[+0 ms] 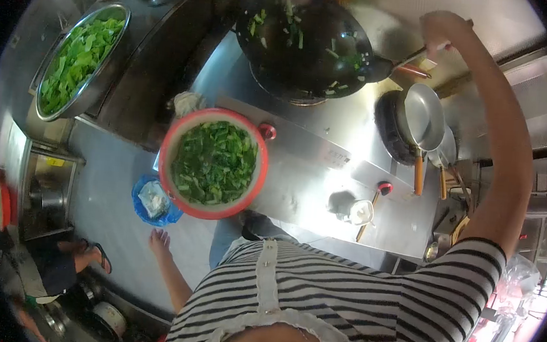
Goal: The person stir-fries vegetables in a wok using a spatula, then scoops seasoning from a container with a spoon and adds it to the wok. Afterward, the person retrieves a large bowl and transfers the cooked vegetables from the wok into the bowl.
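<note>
My right hand (441, 35) is closed around the handle of a long-handled wok utensil (405, 60), whose head I cannot make out clearly at the wok's right rim. The large dark wok (296, 50) sits on the stove with scattered pieces of greens and pale stalks around its inside. My left hand (160, 242) hangs low at my side, fingers apart and holding nothing. Nearest to it is a blue plastic bag (150, 198) with whitish contents. A red-rimmed basin (261, 181) full of chopped greens (215, 163) stands at the counter's edge before me.
A metal bowl of fresh leafy greens (79, 66) stands at the left. Pans with wooden handles (423, 115) rest right of the wok. A small white container (361, 212) and a stick lie on the steel counter (300, 154). Another person's foot (90, 256) shows at lower left.
</note>
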Available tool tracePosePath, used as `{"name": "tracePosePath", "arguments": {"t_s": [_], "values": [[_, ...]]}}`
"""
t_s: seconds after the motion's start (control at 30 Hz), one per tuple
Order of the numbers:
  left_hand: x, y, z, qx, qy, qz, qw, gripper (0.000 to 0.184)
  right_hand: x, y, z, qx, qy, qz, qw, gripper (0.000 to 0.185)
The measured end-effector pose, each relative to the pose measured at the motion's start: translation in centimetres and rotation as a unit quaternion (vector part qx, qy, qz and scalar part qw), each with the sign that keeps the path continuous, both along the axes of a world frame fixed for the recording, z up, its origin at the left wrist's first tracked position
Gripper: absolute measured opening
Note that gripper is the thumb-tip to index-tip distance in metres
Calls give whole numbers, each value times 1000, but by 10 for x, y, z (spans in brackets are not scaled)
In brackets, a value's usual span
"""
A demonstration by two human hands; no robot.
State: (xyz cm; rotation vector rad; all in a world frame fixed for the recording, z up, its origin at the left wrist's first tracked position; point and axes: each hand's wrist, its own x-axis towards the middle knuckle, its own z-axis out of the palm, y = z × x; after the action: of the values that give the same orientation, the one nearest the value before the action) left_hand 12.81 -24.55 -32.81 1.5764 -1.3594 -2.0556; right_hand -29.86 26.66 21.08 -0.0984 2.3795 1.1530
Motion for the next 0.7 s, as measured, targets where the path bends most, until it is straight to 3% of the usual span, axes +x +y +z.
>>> {"name": "tracePosePath", "arguments": {"t_s": [0.07,0.1,0.17,0.4,0.47,0.63,0.7], "values": [[2,2,0,-1,-36,31,999,43,13,-18,6,-90,42,135,986,33],[6,1,0,1,-35,38,999,43,-7,-19,-5,-91,38,134,986,33],[-3,-4,-1,2,-28,47,998,42,-62,-20,-27,43,-8,20,999,34],[-43,-17,12,-45,-8,2,999,41,-67,-64,-31,117,-54,16,991,54],[-51,-23,11,-51,3,-1,999,41,-70,-28,-42,68,30,97,992,33],[-77,-23,22,-40,15,-21,999,41,-87,2,-74,52,55,129,989,31],[-77,-23,20,-41,22,-30,998,41,-86,2,-99,-102,69,219,968,30]]}}
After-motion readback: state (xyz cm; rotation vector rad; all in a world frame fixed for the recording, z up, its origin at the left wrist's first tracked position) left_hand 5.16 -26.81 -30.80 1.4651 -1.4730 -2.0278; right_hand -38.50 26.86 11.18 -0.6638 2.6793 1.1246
